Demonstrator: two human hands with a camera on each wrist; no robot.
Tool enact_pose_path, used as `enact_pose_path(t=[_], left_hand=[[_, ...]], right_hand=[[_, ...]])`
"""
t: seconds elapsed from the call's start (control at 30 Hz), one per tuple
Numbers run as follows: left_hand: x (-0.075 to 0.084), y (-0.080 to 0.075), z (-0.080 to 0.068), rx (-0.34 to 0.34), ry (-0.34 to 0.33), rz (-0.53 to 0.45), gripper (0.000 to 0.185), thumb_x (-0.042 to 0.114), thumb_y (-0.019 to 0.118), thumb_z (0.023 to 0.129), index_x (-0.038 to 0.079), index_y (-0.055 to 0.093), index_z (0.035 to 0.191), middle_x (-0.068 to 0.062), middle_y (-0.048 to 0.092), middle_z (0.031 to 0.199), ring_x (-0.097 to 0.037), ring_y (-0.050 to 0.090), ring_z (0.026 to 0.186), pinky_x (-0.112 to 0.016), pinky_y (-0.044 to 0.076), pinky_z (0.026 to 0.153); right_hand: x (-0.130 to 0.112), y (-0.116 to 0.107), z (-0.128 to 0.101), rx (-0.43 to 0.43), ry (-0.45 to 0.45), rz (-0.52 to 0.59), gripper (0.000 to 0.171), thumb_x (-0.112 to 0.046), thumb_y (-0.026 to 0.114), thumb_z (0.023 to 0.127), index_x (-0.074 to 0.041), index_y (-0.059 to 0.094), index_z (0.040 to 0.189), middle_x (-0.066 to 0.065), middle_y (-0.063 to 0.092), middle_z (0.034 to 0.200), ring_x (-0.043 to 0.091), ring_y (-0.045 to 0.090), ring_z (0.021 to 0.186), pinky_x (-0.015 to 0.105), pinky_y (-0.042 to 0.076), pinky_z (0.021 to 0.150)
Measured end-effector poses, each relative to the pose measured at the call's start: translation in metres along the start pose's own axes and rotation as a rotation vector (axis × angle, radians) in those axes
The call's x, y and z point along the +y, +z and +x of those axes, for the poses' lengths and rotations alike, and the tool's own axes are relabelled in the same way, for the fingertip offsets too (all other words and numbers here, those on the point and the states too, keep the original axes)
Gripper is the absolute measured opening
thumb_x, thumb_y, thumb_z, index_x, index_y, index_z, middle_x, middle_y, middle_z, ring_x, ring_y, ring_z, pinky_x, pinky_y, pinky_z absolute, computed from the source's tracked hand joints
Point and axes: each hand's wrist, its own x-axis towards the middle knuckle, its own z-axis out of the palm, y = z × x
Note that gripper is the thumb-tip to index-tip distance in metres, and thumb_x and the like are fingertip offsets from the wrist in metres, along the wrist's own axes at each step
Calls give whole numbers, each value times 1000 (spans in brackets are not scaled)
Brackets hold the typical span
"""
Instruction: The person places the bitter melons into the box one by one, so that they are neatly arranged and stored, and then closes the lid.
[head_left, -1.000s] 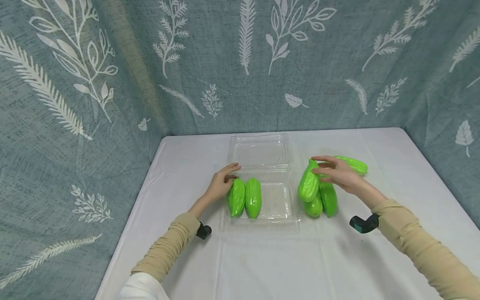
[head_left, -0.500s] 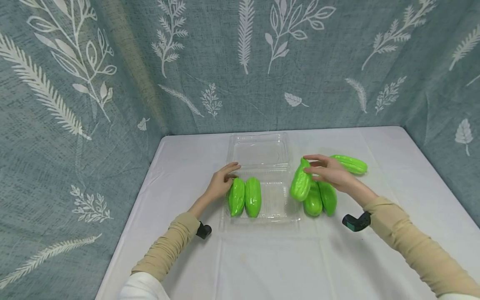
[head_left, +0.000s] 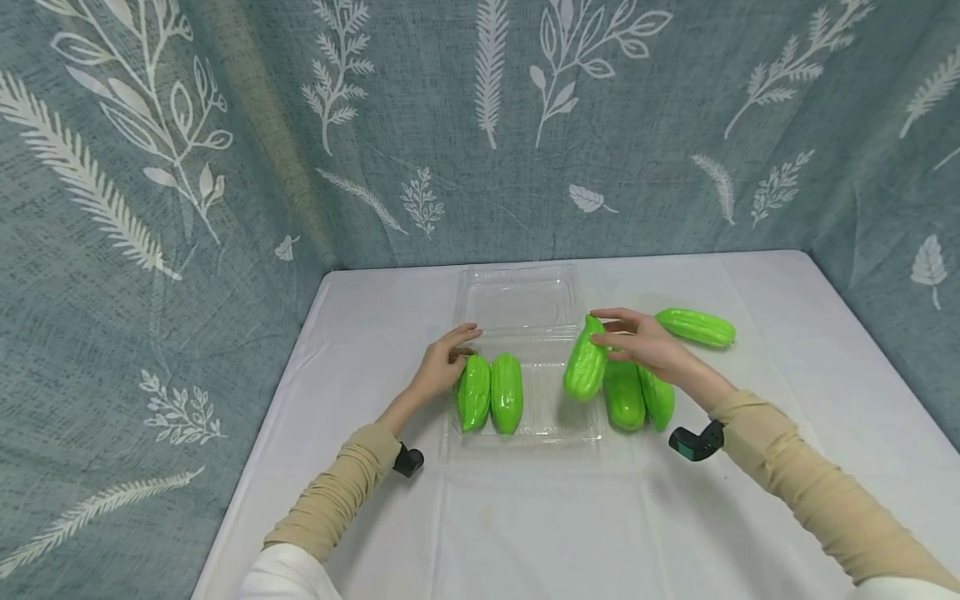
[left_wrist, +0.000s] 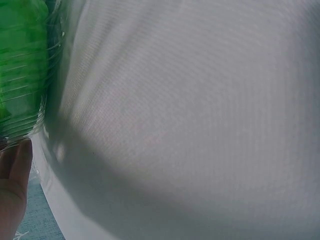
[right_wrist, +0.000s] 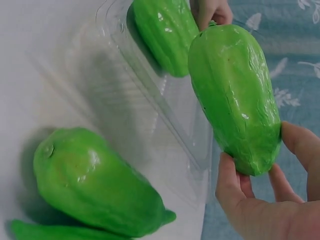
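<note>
At far left, the left sleeve [head_left: 333,483] runs off the frame's bottom edge, a black wrist device [head_left: 408,461] beneath its cuff. The left hand [head_left: 438,367] is at the side of the clear container [head_left: 546,396]; its thumb is partly hidden, so whether its grip pinches the rim cannot be told. In the left wrist view the hand is cut off, and only blurred green shows through the ribbed wall. Inside lie the first gourd [head_left: 474,400] and, just beside it, the second gourd [head_left: 507,396]. The open lid [head_left: 517,300] lies behind, its transparent edges faint. Next, the raised gourd [head_left: 583,367] hangs tilted over the container's right part, one end pinched in the grip of the right hand [head_left: 648,342]. That hand hides the upper ends of the fourth gourd [head_left: 624,400] and fifth gourd [head_left: 659,400], which lie on the surface [head_left: 525,525]. The far gourd [head_left: 701,327] lies behind the hand, apart.
</note>
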Motion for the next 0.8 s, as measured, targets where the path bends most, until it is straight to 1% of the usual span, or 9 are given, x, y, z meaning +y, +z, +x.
enact_pose_path(t=[0.17,0.33,0.43,0.63,0.8], left_hand=[[1,0,1,3,-5,8,45,-21,37,79,-12,46,123,-29,34,136,-45,53,101,-47,48,87],[1,1,1,4,-14,8,45,-20,37,79,-12,45,123,-28,33,136,-45,53,102,-46,48,88],[1,1,2,2,-19,0,45,-20,37,79,-12,46,123,-28,33,136,-45,53,102,-47,48,89],[1,1,3,4,-24,-2,46,-21,37,80,-11,46,123,-26,34,137,-45,53,102,-45,48,89],[1,1,2,0,-15,-5,46,-22,37,79,-12,46,123,-28,33,136,-45,52,103,-46,47,89]], right_hand=[[-2,6,4,-9,-7,-9,60,-18,63,82,-7,37,135,22,34,131,27,46,111,30,49,88],[-3,13,7,-10,-11,3,58,-16,63,83,-7,39,134,22,35,131,31,43,116,34,48,91],[-5,16,8,-11,-10,16,57,-15,63,82,-7,40,133,21,35,131,31,41,118,34,48,91],[-6,22,11,-24,-29,27,57,-15,64,82,-6,41,133,21,36,130,31,42,117,35,48,91],[-7,28,14,-34,-22,2,56,-16,64,82,-8,42,132,20,38,130,31,41,118,40,46,94]])
